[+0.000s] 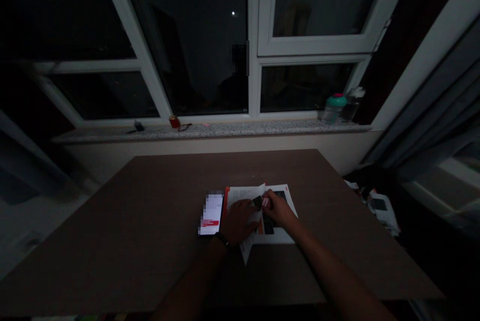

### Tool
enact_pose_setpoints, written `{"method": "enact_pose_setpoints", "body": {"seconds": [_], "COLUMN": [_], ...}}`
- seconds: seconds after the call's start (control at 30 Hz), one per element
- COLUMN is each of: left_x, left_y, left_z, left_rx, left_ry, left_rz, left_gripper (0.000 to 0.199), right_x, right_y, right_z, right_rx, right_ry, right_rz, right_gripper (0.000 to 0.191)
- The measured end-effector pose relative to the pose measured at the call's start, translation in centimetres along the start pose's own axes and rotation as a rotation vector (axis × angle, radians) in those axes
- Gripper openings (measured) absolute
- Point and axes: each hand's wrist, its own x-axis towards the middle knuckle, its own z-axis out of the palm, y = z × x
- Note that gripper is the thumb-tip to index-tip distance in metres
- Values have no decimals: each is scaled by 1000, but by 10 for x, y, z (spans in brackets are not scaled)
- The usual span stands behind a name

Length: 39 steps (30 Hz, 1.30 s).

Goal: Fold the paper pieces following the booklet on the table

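Note:
A printed booklet [281,237] with red corners lies open on the table, one of its pages lifted and slanting. My left hand [239,220] rests on the left page with the fingers stretched and the thumb apart, a dark band around its wrist. Over the right page, my right hand [278,209] pinches a small pink object [266,203] whose kind is too dim to make out. Between the hands shows a small dark patch [257,201]; I cannot tell whether it is printed or a separate thing. A lit phone [212,213] lies left of the booklet.
The brown table [131,231] reaches toward a stone windowsill [232,130]. On the sill stand a teal-lidded bottle [334,108], a clear bottle [352,105] and a small red jar [174,121]. Papers [382,211] lie beyond the table's right edge, near a grey curtain [435,116].

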Motion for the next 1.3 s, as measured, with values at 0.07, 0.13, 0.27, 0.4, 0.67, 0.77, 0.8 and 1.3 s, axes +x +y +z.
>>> {"method": "enact_pose_setpoints", "body": {"seconds": [0.07, 0.13, 0.27, 0.4, 0.67, 0.77, 0.8, 1.3], "left_x": [0, -1, -1, 0, 1, 0, 0, 3], "left_y": [-1, -2, -2, 1, 0, -2, -2, 8], "left_z": [1, 1, -1, -3, -3, -1, -1, -13], "left_rx": [-3, -11, -21, -20, -17, -18, -19, -47], "left_ry": [-8, -18, -31, -38, -52, -39, -39, -55], "left_rz": [3, 13, 39, 41, 53, 55, 56, 52], "left_gripper": [48, 50, 51, 49, 45, 49, 49, 15], "right_x": [5, 7, 6, -1, -1, 7, 9, -4], "right_y": [4, 7, 8, 6, 4, 8, 10, 9], "right_z": [0, -1, -1, -1, -3, -4, -4, -7], "right_rx": [-16, -23, 1, -5, -9, -49, -64, -35], "right_ry": [51, 82, 71, -26, -53, 26, 57, 8], "right_rz": [31, 46, 40, 13, -18, 45, 62, 36], "right_gripper": [26, 25, 24, 28, 27, 25, 25, 27]}}
